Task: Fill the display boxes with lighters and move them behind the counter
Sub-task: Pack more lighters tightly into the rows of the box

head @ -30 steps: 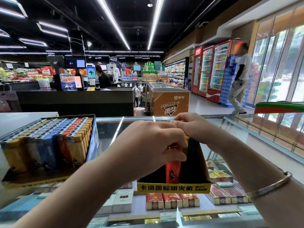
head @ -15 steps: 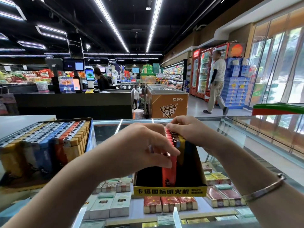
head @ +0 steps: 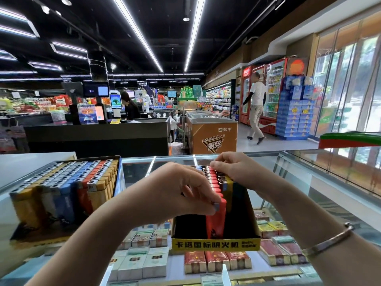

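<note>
The fingertips of the left hand (head: 177,188) were found curled and pinched on the head of the nearest red lighter (head: 216,219), at the front of a single row of red lighters (head: 212,180) standing upright down the middle of a black display box (head: 215,243) with a yellow front strip. The fingers of the right hand (head: 237,168) were seen bent down onto the lighter heads at the far end of the same row; whether anything was gripped there could not be told. A yellow and a blue lighter were noted just to the right of the red row, under that hand. The columns on either side of the row were observed to be dark and unfilled. The box was recorded as resting on the glass counter (head: 309,182), above packets of cigarettes (head: 216,261) shelved inside the case. A metal bangle (head: 327,240) was worn on the right wrist. To the left, on the same counter, a second display box (head: 64,195) was seen tilted and packed with yellow, blue, grey and orange lighters. Beyond the counter, a checkout desk (head: 99,135) and an orange chest freezer (head: 212,135) were noted
</note>
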Demonstrator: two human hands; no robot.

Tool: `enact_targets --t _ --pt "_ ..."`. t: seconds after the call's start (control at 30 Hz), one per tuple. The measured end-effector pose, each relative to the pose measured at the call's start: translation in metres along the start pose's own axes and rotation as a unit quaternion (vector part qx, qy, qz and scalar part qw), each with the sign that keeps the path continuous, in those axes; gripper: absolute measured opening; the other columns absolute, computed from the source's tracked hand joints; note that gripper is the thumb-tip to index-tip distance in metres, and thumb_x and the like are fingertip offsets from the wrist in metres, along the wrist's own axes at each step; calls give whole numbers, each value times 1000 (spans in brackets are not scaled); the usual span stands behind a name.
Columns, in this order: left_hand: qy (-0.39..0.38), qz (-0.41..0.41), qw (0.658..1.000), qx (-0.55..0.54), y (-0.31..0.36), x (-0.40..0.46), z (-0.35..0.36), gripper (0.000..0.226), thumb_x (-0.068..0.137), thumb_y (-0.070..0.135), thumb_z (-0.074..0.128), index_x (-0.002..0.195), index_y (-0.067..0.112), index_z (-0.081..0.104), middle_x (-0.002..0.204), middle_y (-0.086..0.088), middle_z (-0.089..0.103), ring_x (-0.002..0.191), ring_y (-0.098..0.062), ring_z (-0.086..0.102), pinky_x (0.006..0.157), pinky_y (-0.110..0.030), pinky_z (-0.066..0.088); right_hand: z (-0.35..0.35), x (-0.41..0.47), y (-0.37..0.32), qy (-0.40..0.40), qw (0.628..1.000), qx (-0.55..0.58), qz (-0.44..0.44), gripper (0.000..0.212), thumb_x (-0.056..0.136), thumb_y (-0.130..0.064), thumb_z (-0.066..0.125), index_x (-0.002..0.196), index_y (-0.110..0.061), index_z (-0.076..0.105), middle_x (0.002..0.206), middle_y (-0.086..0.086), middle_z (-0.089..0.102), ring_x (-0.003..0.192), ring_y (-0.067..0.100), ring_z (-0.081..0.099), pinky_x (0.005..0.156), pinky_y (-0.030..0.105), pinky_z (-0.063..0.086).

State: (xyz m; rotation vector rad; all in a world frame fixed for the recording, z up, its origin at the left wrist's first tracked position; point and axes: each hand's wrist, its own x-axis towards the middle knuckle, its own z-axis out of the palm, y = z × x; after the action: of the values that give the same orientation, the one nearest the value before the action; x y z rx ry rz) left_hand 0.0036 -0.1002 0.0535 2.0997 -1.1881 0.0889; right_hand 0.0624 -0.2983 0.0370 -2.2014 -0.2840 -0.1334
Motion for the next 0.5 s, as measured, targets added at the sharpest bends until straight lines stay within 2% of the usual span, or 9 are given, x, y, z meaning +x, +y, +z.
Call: enact_targets --t 0.1,0.17,0.2,0.27,0.33,0.37,0.43,0.5 --pt "47 -20 997 -49 -7 3 0 22 70 45 67 80 27 72 80 9 69 73 -6 63 66 -18 51 0 -4 -3 6 999 46 5 27 93 -42 49 90 -19 62 83 -2 65 67 1 61 53 14 41" --pt "142 -53 988 -36 -19 4 2 25 71 52 60 80 31 69 82 8 68 78 -8 62 68 -22 51 2 -8 -5 37 994 104 9 34 94 -44 45 88 -15 62 78 0 65 61 2 61 53 16 42" --pt "196 -71 978 -16 -26 4 5 19 74 51 59 82 35 66 83 10 66 80 -3 60 70 -19 50 3 -10 -5 68 989 129 10 36 94 -43 44 87 -13 61 78 3 64 64 6 61 55 20 43" --pt "265 -111 957 29 -42 1 13 14 83 43 58 95 37 59 94 16 61 87 3 57 72 -16 48 4 -15 -2 140 976 166 20 39 96 -39 42 90 -5 60 86 11 64 77 18 60 67 33 49" --pt "282 -155 946 40 -58 -6 21 31 87 40 56 116 28 54 110 12 56 96 -1 55 77 -19 48 4 -25 1 172 962 205 55 39 97 -33 43 99 3 58 103 26 62 87 31 59 85 49 47" --pt "285 -177 942 22 -64 -9 25 40 88 40 56 124 24 50 116 8 55 99 -3 54 78 -20 46 4 -32 3 169 958 220 78 37 97 -30 43 105 4 57 109 30 59 93 38 59 89 51 46" --pt "287 -219 932 -41 -67 -12 33 51 89 37 57 133 19 40 124 -1 51 102 -10 53 78 -21 45 4 -47 6 145 950 249 124 36 98 -29 42 112 0 56 109 29 59 97 39 59 83 45 49" --pt "263 -247 922 -139 -62 -12 39 59 90 30 58 139 19 28 132 -9 46 102 -15 55 74 -22 50 5 -60 6 116 937 297 147 32 98 -32 39 108 -6 56 94 15 61 82 23 58 70 30 48"
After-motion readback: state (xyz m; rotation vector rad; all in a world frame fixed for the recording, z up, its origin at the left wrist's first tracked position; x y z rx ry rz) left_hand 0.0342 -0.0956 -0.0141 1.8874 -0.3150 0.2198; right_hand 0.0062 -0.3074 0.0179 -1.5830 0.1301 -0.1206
